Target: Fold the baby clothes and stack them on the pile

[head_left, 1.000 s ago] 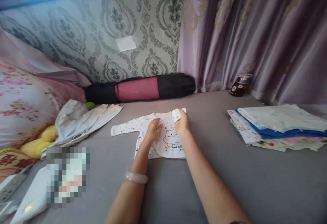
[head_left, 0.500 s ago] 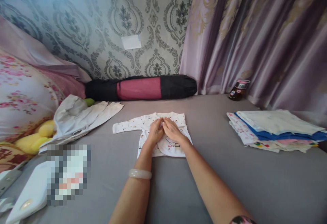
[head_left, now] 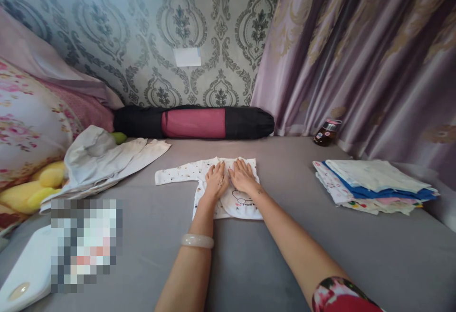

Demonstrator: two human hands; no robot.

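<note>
A small white baby shirt (head_left: 228, 211) with tiny prints and a line drawing lies flat on the grey sheet (head_left: 171, 264). Its left sleeve stretches out to the side; no sleeve sticks out on the right. My left hand (head_left: 216, 180) rests palm down on the upper middle of the shirt, fingers extended. Just to its right, my right hand (head_left: 243, 177) also lies flat on the cloth, with its fingers slightly spread. A small gap separates the two hands. The palms hide part of the shirt's front.
Folded clothes (head_left: 377, 179) are stacked at the right, with a dark bottle (head_left: 326, 132) behind them. A black and pink roll (head_left: 194, 122) lies along the wall. At left are a pale cloth (head_left: 107, 165), a yellow plush toy (head_left: 39, 188) and a white device (head_left: 33, 264).
My hands, together at the shirt's middle before, have moved apart, the right one shifting rightward. Both stay on the cloth. The camera view has shifted slightly.
</note>
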